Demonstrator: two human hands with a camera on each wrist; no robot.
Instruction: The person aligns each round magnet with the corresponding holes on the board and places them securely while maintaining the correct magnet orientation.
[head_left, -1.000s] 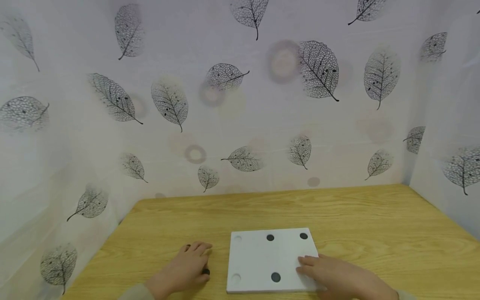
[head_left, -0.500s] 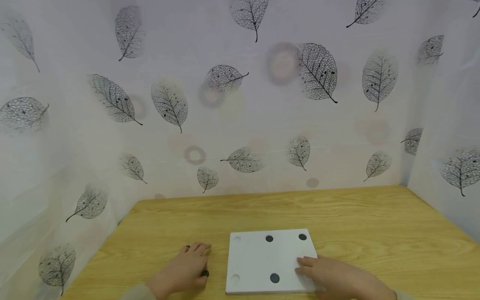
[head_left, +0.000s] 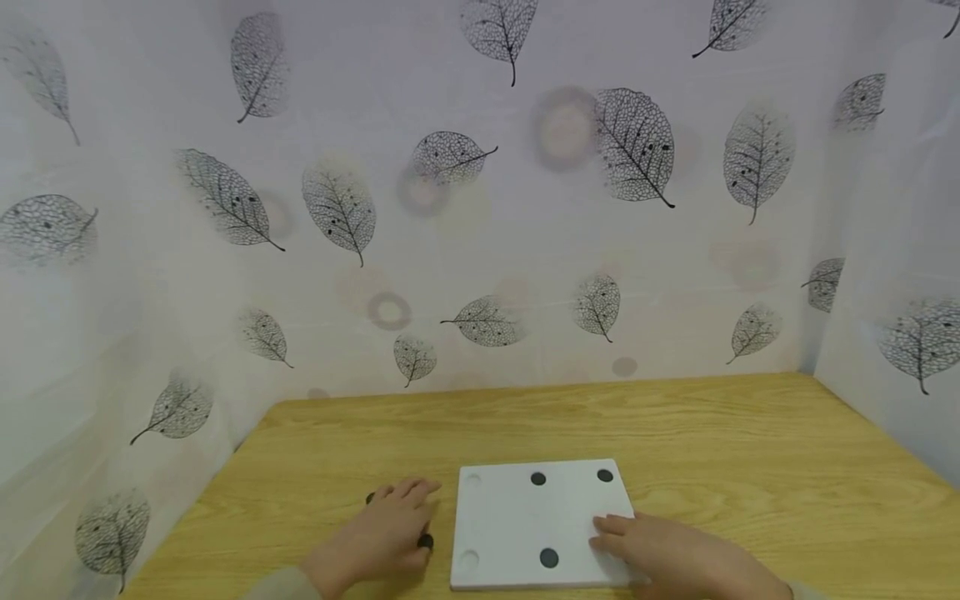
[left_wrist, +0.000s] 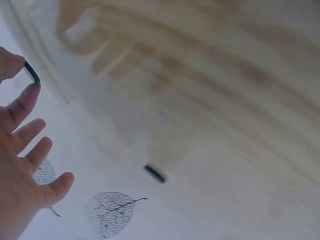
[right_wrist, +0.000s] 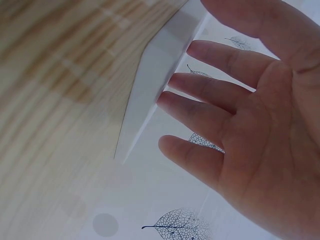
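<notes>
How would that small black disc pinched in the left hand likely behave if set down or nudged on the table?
The black disc looks thin and flat, so it would probably lie still on its face but roll if dropped on edge. The left hand pinches it between thumb and fingertip, suggesting it is light. On the smooth wooden table it might slide easily.

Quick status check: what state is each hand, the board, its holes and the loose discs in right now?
left hand: pinches a black disc between thumb and forefinger
right hand: fingers straight, resting flat on the board
white board: lying flat on the table
board holes: three hold black discs, two visible ones empty
loose disc: on the table beside the left hand
</notes>
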